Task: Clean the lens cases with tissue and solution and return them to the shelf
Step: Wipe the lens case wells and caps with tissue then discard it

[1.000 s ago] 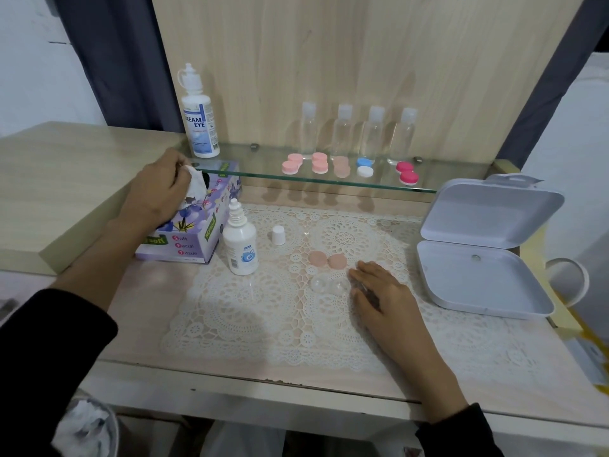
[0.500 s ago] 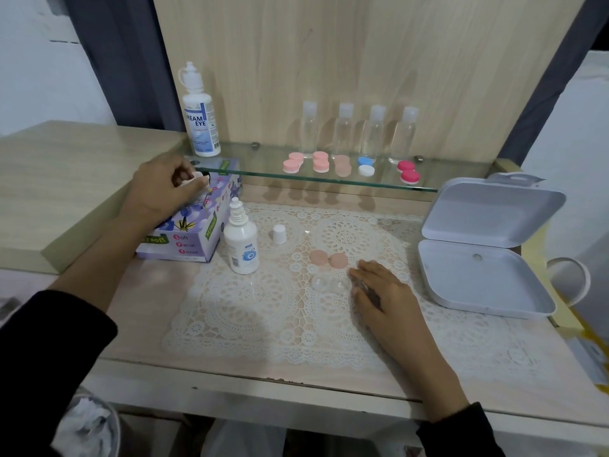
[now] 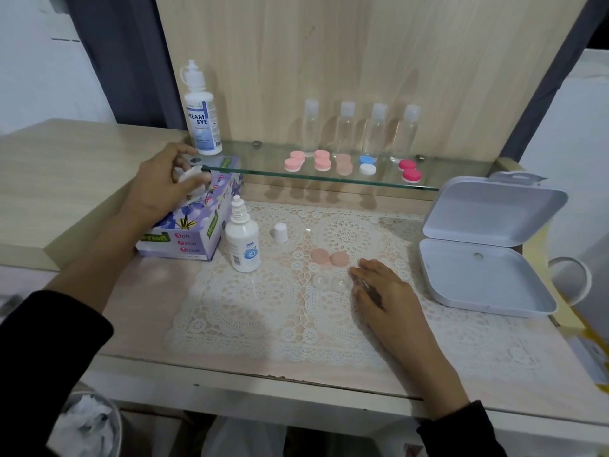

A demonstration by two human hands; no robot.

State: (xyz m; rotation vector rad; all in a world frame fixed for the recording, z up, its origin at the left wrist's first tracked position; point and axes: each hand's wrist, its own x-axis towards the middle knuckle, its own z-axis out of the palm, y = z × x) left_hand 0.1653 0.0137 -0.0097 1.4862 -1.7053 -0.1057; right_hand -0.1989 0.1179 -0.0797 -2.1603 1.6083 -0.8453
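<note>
From the head view, the left hand (image 3: 161, 186) is at the top of the tissue box (image 3: 184, 240), which stands near the bench's (image 3: 141, 291) back-left corner; its fingers curl round and pinch a white tissue (image 3: 194, 174) sticking up from the box's opening. The right hand (image 3: 382, 291) lies palm down on the lace mat (image 3: 247, 308) near the middle of the bench, fingers relaxed and holding nothing. Its fingertips are just beside the clear lens case base (image 3: 331, 281); whether they touch it I cannot tell. Just behind that base lie its two pale pink lids (image 3: 329, 257), side by side on the mat. The small solution bottle (image 3: 242, 242) stands upright and uncapped just right of the tissue box, with its white cap (image 3: 280, 232) near it on the mat. An open white box (image 3: 478, 278) sits toward the bench's right edge. On the glass shelf (image 3: 263, 174) along the back, five closed lens cases (image 3: 322, 159) lie in a row: two pink, one peach, one blue and white, one magenta. Behind them stand four clear bottles (image 3: 346, 127), and a large solution bottle (image 3: 201, 117) stands at the shelf's left end.
</note>
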